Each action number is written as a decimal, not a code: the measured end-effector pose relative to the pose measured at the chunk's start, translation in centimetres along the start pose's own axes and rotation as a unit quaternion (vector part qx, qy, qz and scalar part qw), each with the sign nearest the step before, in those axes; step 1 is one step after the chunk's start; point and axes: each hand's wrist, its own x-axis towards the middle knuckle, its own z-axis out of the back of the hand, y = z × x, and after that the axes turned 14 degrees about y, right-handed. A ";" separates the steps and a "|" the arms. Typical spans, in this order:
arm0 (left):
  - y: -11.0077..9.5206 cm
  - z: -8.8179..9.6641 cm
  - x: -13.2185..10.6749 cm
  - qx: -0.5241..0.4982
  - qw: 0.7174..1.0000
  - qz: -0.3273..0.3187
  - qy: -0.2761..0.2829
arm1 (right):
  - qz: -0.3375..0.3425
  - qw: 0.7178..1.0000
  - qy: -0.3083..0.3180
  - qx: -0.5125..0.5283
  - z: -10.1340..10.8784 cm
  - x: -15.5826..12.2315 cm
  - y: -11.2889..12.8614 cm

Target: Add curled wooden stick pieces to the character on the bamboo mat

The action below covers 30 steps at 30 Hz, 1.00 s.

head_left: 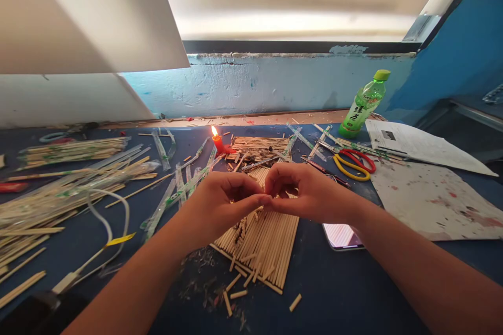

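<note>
My left hand (231, 201) and my right hand (302, 193) meet at the fingertips over a flat panel of wooden sticks (271, 251) laid side by side. Fingers of both hands are pinched together; whatever lies between them is hidden or too small to name. Short cut stick pieces (236, 293) are scattered on the panel's near end and on the table. Beyond my hands lies a second panel of sticks (259, 145), its surface darkened in places. A lit red candle (219, 142) burns at that panel's left edge.
Bundled sticks and plastic wrappers (78, 183) crowd the left, with a white cable (128, 214) across them. To the right are scissors (356, 165), a phone (341, 236), papers (432, 199) and a green tea bottle (363, 107). A wall stands behind.
</note>
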 end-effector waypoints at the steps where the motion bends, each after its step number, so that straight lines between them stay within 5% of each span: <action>1: -0.1 0.0 0.0 0.002 1.000 0.000 0.002 | 0.000 1.000 0.004 0.003 0.0 0.0 0.0; 12: 0.8 1.2 0.5 -0.006 0.991 0.003 -0.133 | -0.016 1.000 -0.005 0.019 1.4 -0.6 0.2; 30: 1.4 1.3 0.8 0.055 0.986 0.005 -0.156 | 0.062 0.964 0.081 -0.247 -1.6 0.3 0.1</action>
